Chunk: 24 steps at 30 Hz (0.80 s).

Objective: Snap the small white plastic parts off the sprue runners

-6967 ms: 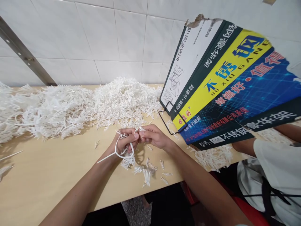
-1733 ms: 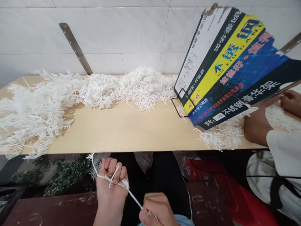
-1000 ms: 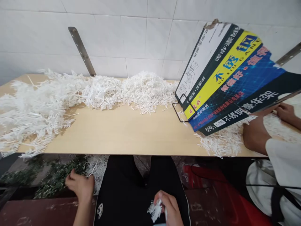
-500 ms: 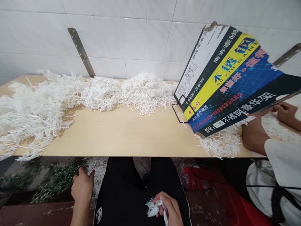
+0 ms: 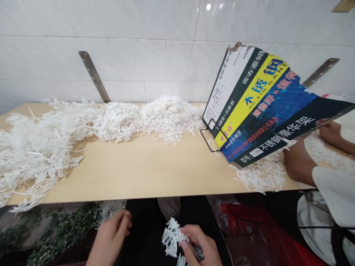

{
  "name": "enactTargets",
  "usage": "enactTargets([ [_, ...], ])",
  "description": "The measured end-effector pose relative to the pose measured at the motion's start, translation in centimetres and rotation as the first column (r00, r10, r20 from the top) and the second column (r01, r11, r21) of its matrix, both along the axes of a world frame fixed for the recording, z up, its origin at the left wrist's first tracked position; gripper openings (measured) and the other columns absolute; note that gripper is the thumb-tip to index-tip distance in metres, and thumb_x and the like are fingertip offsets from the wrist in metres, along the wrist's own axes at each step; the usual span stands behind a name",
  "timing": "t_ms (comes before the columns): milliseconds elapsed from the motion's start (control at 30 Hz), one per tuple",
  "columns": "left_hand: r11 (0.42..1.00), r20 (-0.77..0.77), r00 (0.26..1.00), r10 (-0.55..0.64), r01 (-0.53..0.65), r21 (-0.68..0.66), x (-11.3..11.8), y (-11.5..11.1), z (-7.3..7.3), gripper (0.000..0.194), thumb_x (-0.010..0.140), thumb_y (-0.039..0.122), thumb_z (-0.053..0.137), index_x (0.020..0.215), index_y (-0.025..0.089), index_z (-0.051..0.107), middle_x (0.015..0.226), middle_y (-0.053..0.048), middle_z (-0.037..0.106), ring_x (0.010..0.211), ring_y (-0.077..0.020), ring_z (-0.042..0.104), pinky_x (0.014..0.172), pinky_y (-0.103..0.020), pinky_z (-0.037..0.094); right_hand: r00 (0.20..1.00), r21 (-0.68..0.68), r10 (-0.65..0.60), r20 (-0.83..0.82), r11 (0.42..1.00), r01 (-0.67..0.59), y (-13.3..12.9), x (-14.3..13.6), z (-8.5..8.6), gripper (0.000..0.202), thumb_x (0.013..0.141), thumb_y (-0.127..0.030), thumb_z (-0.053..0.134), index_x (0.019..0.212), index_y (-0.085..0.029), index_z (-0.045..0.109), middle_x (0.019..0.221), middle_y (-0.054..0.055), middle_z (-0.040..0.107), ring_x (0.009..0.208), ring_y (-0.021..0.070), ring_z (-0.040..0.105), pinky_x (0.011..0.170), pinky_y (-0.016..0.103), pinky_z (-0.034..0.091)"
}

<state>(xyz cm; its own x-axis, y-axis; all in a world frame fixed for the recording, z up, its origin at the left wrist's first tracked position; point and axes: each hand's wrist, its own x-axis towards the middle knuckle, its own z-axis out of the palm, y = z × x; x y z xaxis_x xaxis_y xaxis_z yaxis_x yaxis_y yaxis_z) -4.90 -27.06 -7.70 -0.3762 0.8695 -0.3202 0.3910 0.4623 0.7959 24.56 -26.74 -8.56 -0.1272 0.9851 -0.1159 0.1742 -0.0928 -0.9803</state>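
Above my lap, my right hand (image 5: 202, 245) pinches a bunch of white branched plastic pieces (image 5: 171, 236), its frilly ends spread out to the left. My left hand (image 5: 113, 234) is beside my left thigh with its fingers curled inward; whatever may be inside them is hidden. On the table (image 5: 138, 170) in front of me, a long heap of similar white pieces (image 5: 172, 114) runs along the wall and widens at the left.
A printed cardboard panel (image 5: 257, 107) stands tilted in a black wire holder (image 5: 208, 142) at the right. Beyond it a co-worker's arm (image 5: 299, 162) rests among more white pieces. Below the table's left edge are green leafy pieces (image 5: 61, 229). Metal brackets (image 5: 94, 75) are on the wall.
My left hand has come rightward and inward from the white pieces below the table. My right hand still holds its bunch, now turned with more of it showing. The view has tilted up slightly.
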Motion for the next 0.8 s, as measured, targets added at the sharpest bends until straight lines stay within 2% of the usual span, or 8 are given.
enactTargets([
  [67, 0.961, 0.214, 0.965, -0.149, 0.091, 0.259, 3.1, 1.5, 3.8, 0.029, 0.087, 0.049, 0.068, 0.073, 0.023, 0.068, 0.066, -0.006, 0.064, 0.06, -0.022, 0.06, 0.063, -0.031, 0.048, 0.995, 0.084, 0.1, -0.018, 0.992, -0.098, 3.8, -0.6, 3.0, 0.034, 0.087, -0.044, 0.074, 0.115, -0.025, 0.068, 0.094, 0.009, 0.074, 0.083, 0.0238, 0.07, 0.081, 0.035, 0.056],
  [167, 0.849, 0.284, 0.956, -0.076, -0.088, 0.522, 7.0, 7.7, 7.7, 0.025, 0.088, 0.046, 0.072, 0.098, 0.023, 0.074, 0.092, -0.008, 0.072, 0.077, -0.0207, 0.064, 0.066, -0.027, 0.051, 0.969, 0.16, 0.178, -0.173, 0.976, -0.151, 12.2, -2.6, 7.0, 0.052, 0.091, -0.041, 0.069, 0.135, -0.025, 0.048, 0.09, 0.003, 0.069, 0.075, 0.0188, 0.068, 0.068, 0.03, 0.055],
  [233, 0.817, 0.373, 0.918, -0.134, -0.111, 0.566, 8.2, 13.4, 8.3, 0.036, 0.086, 0.05, 0.074, 0.107, 0.021, 0.073, 0.107, -0.01, 0.071, 0.084, -0.021, 0.066, 0.062, -0.025, 0.052, 0.945, 0.232, 0.231, -0.232, 0.957, -0.177, 18.2, -4.3, 8.6, 0.061, 0.088, -0.039, 0.07, 0.14, -0.025, 0.041, 0.092, 0.001, 0.067, 0.074, 0.0165, 0.067, 0.067, 0.027, 0.054],
  [300, 0.817, 0.491, 0.833, -0.253, -0.088, 0.57, 8.3, 18.7, 7.9, 0.044, 0.081, 0.054, 0.078, 0.106, 0.019, 0.071, 0.095, -0.008, 0.069, 0.077, -0.0186, 0.065, 0.057, -0.024, 0.052, 0.945, 0.297, 0.259, -0.2, 0.935, -0.194, 23.3, -5.8, 9.3, 0.062, 0.084, -0.037, 0.07, 0.138, -0.025, 0.042, 0.091, -0.001, 0.065, 0.067, 0.0136, 0.065, 0.062, 0.025, 0.051],
  [400, 0.786, 0.564, 0.787, -0.25, -0.175, 0.593, 7.4, 23.4, 6.5, 0.042, 0.072, 0.049, 0.085, 0.093, 0.017, 0.068, 0.082, -0.003, 0.065, 0.063, -0.0117, 0.059, 0.055, -0.022, 0.049, 0.948, 0.357, 0.318, -0.023, 0.888, -0.289, 27.8, -6.9, 9.2, 0.052, 0.082, -0.038, 0.072, 0.128, -0.023, 0.054, 0.085, -0.003, 0.065, 0.062, 0.0109, 0.062, 0.058, 0.022, 0.047],
  [500, 0.763, 0.567, 0.79, -0.232, -0.213, 0.61, 6.6, 24.2, 5.2, 0.039, 0.069, 0.045, 0.087, 0.089, 0.017, 0.067, 0.082, -0.002, 0.065, 0.065, -0.0113, 0.059, 0.058, -0.024, 0.051, 0.96, 0.384, 0.281, 0.023, 0.884, -0.268, 29.5, -6.7, 7.8, 0.038, 0.079, -0.044, 0.076, 0.105, -0.019, 0.065, 0.092, 0.003, 0.07, 0.07, 0.013, 0.066, 0.062, 0.023, 0.049],
  [667, 0.798, 0.539, 0.812, -0.223, -0.166, 0.58, 6.5, 23.8, 4.4, 0.03, 0.072, 0.039, 0.084, 0.085, 0.017, 0.068, 0.075, -0.001, 0.065, 0.063, -0.0119, 0.059, 0.058, -0.025, 0.05, 0.977, 0.355, -0.041, -0.21, 0.928, 0.115, 30.8, -5.2, 4.9, 0.037, 0.083, -0.055, 0.071, 0.082, -0.019, 0.062, 0.058, -0.005, 0.052, 0.05, 0.0109, 0.048, 0.05, 0.024, 0.039],
  [800, 0.826, 0.445, 0.856, -0.261, -0.04, 0.562, 6.7, 23.8, 4.5, 0.026, 0.075, 0.036, 0.079, 0.09, 0.017, 0.071, 0.077, -0.002, 0.068, 0.066, -0.0129, 0.059, 0.057, -0.023, 0.046, 0.987, 0.325, 0.085, -0.133, 0.945, -0.037, 31.0, -4.6, 4.4, 0.044, 0.092, -0.06, 0.06, 0.074, -0.02, 0.06, 0.05, -0.007, 0.038, 0.044, 0.0098, 0.035, 0.046, 0.025, 0.03],
])
